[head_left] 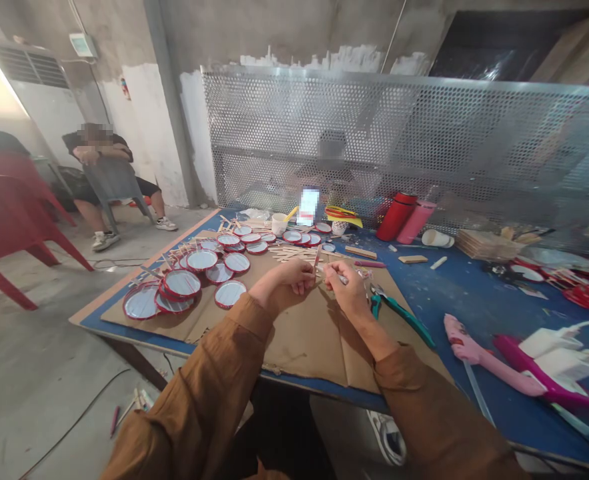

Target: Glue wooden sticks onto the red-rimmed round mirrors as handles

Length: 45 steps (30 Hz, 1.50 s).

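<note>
My left hand (293,279) is closed, pinching a thin wooden stick (318,256) that points upward above the cardboard sheet (301,347). Close by on its right, my right hand (347,287) is closed too, fingertips near the stick; a small pale object partly shows in it, too hidden to name. Loose wooden sticks (294,254) lie just beyond my hands. Green-handled pliers (407,317) rest beside my right hand. To the left of my left hand are several round red-rimmed discs (230,293), some piled on each other.
A pink glue gun (494,363) and a magenta power strip (549,383) with white plugs lie at right. Behind stand a phone (307,205), a paper cup (280,225), a red bottle (397,217) and a perforated metal screen (274,133). A person (99,160) sits at far left.
</note>
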Motion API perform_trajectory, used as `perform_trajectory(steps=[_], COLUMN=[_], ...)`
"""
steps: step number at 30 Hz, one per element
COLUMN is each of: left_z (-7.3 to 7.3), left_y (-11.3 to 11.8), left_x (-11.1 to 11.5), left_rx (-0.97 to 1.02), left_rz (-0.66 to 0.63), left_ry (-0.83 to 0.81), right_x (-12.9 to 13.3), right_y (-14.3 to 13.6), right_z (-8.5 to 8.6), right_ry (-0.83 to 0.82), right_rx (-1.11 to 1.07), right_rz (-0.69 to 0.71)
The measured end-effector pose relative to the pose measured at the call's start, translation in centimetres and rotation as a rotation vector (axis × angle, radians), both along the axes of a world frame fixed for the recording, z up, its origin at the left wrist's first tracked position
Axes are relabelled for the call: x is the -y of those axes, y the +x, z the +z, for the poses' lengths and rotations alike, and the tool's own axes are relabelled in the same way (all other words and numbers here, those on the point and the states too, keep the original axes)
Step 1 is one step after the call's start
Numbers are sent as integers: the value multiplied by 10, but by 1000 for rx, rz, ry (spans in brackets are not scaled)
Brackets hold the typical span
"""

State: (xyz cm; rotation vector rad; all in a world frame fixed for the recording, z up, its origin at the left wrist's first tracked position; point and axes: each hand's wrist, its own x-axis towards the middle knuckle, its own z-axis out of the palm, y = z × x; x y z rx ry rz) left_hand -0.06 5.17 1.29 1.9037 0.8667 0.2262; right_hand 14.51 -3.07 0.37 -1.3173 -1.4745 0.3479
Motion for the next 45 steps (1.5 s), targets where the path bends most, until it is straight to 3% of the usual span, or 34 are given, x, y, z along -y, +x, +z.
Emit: perform_trajectory(steps=[21,33,37,45], left_z=[-2,-1,0,-1], left_y=[0,-1,0,0], left_x=[-2,0,1,1], left_rx=[2,28,10,19], left_rz=[7,6,35,33], left_ry=[26,-10,-17,-27], right_x=[0,1,1,-2], right_y=[1,4,2,3], right_z=[3,7,4,1], right_ry=[-1,67,43,20], right_rx=[-1,-174,-141,-137], right_rz=[-17,-17,40,7])
